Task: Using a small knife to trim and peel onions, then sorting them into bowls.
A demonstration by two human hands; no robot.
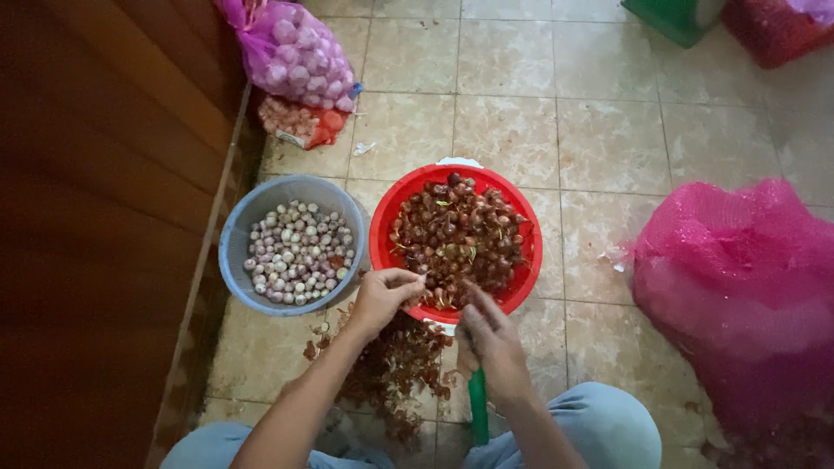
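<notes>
Over red basin (382,227) rim: left hand (382,300) fingers pinching shallot (423,280); right hand (491,343) clenched round green-handled knife (478,408).

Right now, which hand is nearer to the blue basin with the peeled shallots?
The left hand. It is just to the right of the blue basin, at the red basin's near rim. The right hand holds a green-handled knife farther right, below the red basin.

Single head cam, looking steeply down at tiled floor (608,130) w/ person's lap close below.
</notes>
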